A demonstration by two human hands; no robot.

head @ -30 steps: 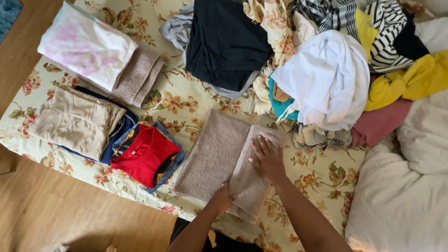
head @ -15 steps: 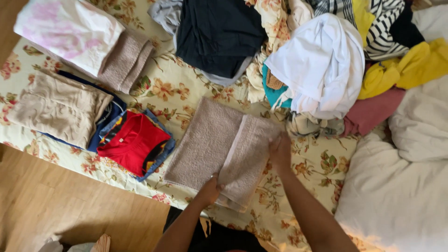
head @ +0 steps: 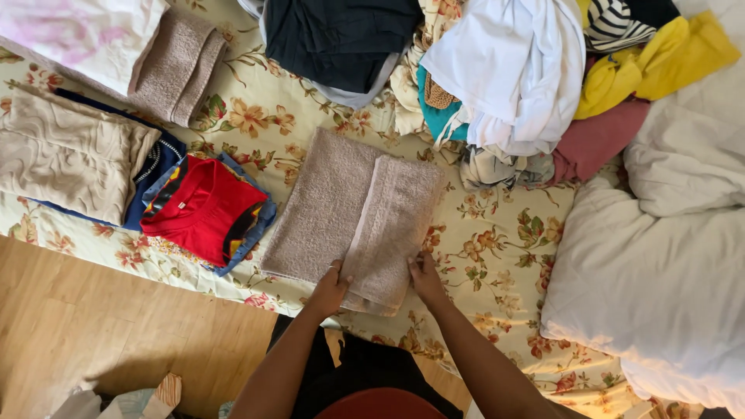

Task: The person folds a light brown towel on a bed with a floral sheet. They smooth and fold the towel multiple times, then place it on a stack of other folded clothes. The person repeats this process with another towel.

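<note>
Both hands are pinching the near edge of the folded towel [head: 353,217]: left hand [head: 330,289] and right hand [head: 425,278] equally near; its long axis is running away from them toward the clothes pile [head: 504,77]

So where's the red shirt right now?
In the head view, the folded red shirt lies on the floral bedspread, left of the taupe towel that both hands hold, and right of a folded beige towel.

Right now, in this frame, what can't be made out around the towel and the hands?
- Head view: underside of the beige towel, hidden by its own fold.
- Left hand and right hand: fingertips tucked at the towel's near edge, so the grip is unclear.
- Pink-white folded cloth: cut off by the top edge.
- Laundry pile: lower items buried.
</note>
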